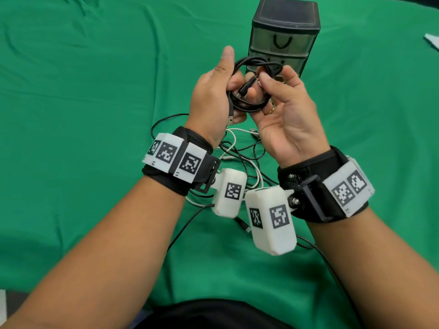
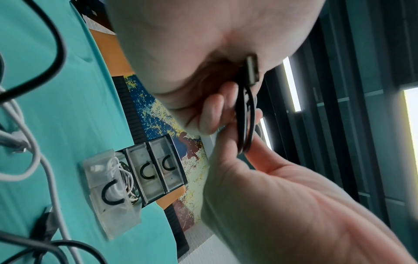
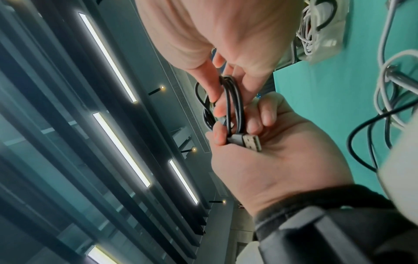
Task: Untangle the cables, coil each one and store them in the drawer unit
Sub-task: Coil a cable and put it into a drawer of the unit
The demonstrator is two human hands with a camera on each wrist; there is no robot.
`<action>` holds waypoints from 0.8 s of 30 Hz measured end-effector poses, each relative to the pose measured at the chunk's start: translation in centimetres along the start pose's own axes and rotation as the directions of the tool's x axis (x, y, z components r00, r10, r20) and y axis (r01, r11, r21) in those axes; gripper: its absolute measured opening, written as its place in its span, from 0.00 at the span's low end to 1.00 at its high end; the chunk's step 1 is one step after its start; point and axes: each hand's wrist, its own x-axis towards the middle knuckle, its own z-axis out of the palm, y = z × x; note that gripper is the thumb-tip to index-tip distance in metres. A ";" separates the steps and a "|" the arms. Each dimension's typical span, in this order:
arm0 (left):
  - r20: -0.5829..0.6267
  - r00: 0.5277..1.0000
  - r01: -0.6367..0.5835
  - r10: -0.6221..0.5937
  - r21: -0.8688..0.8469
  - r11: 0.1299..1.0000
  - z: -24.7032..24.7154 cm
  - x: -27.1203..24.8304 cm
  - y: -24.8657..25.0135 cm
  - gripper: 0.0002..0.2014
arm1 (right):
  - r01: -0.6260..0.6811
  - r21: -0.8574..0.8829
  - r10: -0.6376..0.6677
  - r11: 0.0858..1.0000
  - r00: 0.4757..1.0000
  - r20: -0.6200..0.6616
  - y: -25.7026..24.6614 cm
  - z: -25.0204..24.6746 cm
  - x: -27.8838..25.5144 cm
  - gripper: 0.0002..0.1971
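Both hands are raised over the table with a coiled black cable [image 1: 251,104] between them. My left hand [image 1: 221,91] grips one side of the coil, thumb pointing up, and its USB plug [image 3: 251,142] sticks out of the fist. My right hand [image 1: 273,86] pinches the coil's far side between thumb and forefinger, close to the small plug end [image 1: 244,89]. Behind the hands stands the black drawer unit [image 1: 285,32]. Its bottom drawer [image 2: 108,187] is pulled out, and coiled white cable lies in it.
A tangle of black and white cables [image 1: 242,157] lies on the green cloth [image 1: 95,115] under my wrists. One black strand [image 1: 187,226] trails toward my body. Something white [image 1: 432,41] sits at the far right edge.
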 end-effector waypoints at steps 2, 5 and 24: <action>0.026 1.000 0.013 -0.012 -0.025 1.000 -0.2 0.0 -0.1 0.25 | 0.034 -0.036 -0.033 0.999 0.999 0.035 0.1 0.0 -0.2 0.19; 0.040 0.998 0.041 -0.038 -0.075 0.996 -0.7 0.0 -0.3 0.26 | 0.120 -0.148 -0.100 0.982 0.986 0.134 0.2 0.1 -0.6 0.19; -0.154 0.980 0.116 -0.125 -0.065 0.991 -1.3 -0.8 -2.0 0.21 | 0.007 -0.273 0.092 0.962 0.934 0.346 -1.0 0.4 -1.1 0.16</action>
